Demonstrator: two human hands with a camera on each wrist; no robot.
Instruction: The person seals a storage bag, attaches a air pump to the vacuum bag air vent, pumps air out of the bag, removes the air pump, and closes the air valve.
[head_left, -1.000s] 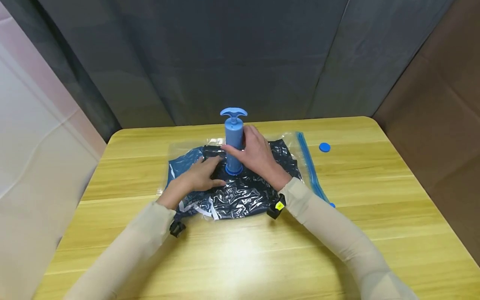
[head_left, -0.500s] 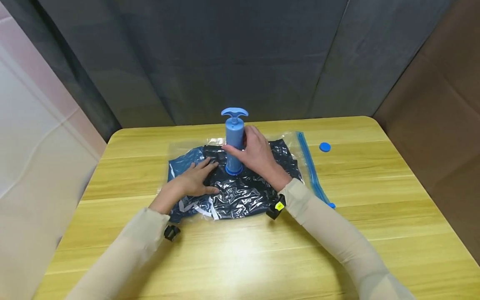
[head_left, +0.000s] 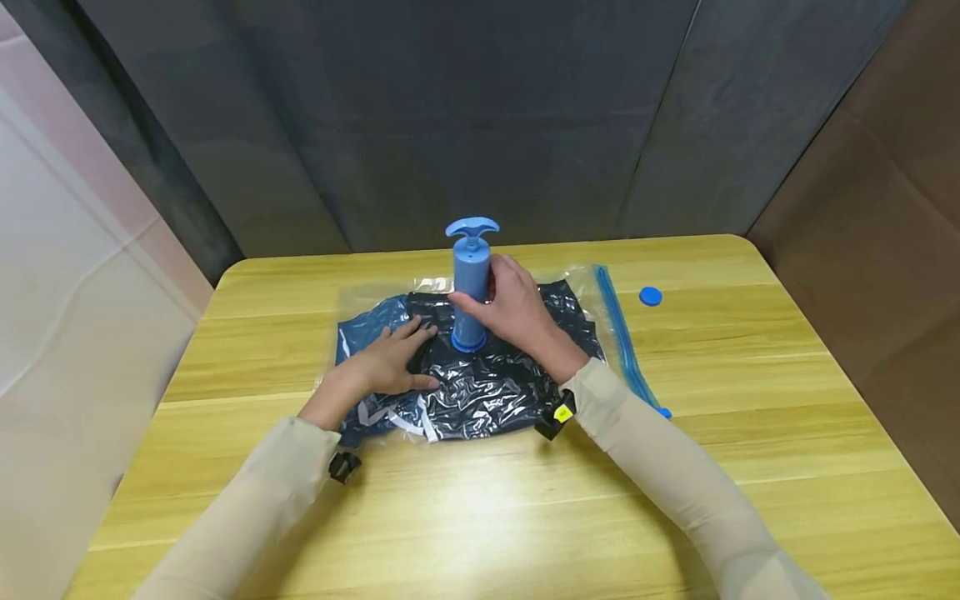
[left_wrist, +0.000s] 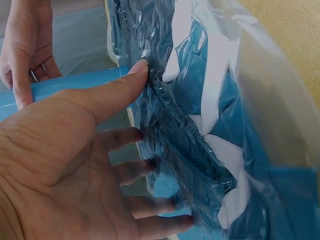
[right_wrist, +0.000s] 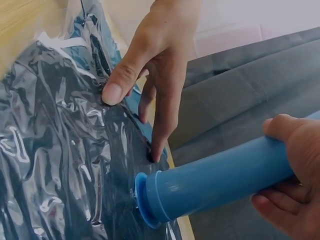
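From the head view, the whole yellow table (head_left: 750,400) shows. A clear plastic bag (head_left: 480,383) with dark blue cloth inside lies flat in the middle of it. A blue pump (head_left: 470,283) stands upright on the bag. A small blue cap (head_left: 650,296) lies on the table, well apart to the right of the bag. Only this view shows the cap and the pump's handle on top.

The right wrist view shows up close how the pump's wide foot (right_wrist: 145,200) sits on the crinkly bag (right_wrist: 60,150). The right hand (right_wrist: 290,175) wraps its fingers around the pump's tube (right_wrist: 220,175) and grips it. The left hand's fingertips (right_wrist: 112,92) press on the bag just beside the foot.

The left wrist view shows the left hand (left_wrist: 65,165) with straight fingers, flat on the bag (left_wrist: 200,125). The pump (left_wrist: 75,85) is just past the thumb. The bag lies under this hand and the pump stands between the two hands.
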